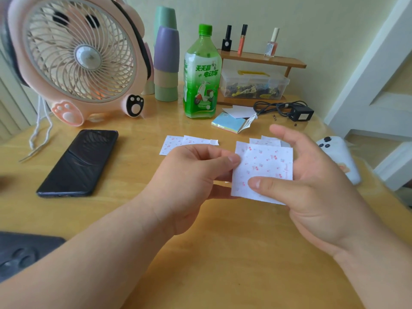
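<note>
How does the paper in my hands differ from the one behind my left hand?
The held paper is pinched by the left hand and right hand; the lying paper rests on the table. The held paper looks bigger than the lying paper. Both are white with red print.

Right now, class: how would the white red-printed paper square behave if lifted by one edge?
Probably floppy: the white red-printed paper square looks sheet-thin. Likely very light: left hand and right hand hold it by thumb pinches alone. It may crease easily.
</note>
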`<control>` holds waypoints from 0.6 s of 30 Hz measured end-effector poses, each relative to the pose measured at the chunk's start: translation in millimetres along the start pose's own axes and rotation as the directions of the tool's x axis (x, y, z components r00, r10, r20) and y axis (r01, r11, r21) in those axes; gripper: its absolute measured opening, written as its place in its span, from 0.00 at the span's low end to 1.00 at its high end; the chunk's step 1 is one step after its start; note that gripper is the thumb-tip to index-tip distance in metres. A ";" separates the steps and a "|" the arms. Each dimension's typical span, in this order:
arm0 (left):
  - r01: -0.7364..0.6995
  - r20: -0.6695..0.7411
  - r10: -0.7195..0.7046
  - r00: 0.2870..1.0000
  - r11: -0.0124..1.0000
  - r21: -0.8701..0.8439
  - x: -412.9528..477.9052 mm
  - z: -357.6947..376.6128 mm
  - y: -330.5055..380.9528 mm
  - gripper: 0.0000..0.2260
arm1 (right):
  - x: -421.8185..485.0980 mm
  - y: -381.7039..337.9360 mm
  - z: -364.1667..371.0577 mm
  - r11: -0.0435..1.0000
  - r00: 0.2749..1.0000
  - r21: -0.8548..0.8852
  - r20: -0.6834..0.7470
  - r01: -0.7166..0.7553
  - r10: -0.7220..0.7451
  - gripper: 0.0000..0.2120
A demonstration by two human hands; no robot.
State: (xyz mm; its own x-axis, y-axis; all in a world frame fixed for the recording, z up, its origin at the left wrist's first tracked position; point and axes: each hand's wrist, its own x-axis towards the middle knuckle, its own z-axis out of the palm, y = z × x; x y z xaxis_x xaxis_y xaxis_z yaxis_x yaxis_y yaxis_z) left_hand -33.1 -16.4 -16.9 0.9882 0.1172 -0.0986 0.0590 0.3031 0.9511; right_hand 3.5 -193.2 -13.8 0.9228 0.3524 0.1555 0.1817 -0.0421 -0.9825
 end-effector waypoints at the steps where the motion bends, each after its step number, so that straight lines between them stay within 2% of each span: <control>1: -0.002 -0.013 0.002 1.000 1.000 -0.009 0.2 -0.2 -0.5 0.06 | -0.1 0.0 1.6 0.999 1.000 0.038 0.008 -0.009 0.009 0.43; 4: 0.027 -0.028 -0.029 0.999 0.998 -0.048 1.3 -0.7 -2.3 0.06 | -1.7 -1.7 5.8 0.996 0.999 0.092 0.043 -0.018 0.014 0.43; 8: 0.046 -0.049 -0.048 0.998 0.998 -0.053 1.8 -1.3 -3.7 0.05 | -3.4 -5.0 8.8 1.000 0.999 0.014 0.047 -0.007 0.007 0.42; 13: 0.020 -0.093 -0.010 0.996 0.994 0.110 2.1 -1.4 -4.4 0.06 | -3.6 -6.9 6.9 1.000 0.998 -0.002 0.059 0.000 0.000 0.34; 18: 0.000 -0.094 0.013 0.995 0.991 0.134 0.5 -0.3 -2.5 0.06 | -3.4 -3.5 7.3 0.999 0.998 0.032 0.054 0.013 -0.014 0.36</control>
State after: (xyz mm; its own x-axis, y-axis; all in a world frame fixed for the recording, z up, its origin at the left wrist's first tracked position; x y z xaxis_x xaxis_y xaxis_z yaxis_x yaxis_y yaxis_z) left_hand -32.8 -16.8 -19.5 0.9712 0.2096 -0.1136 0.0774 0.1734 0.9818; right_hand -2.7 -187.5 -11.6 0.9003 0.4034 0.1637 0.1822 -0.0077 -0.9832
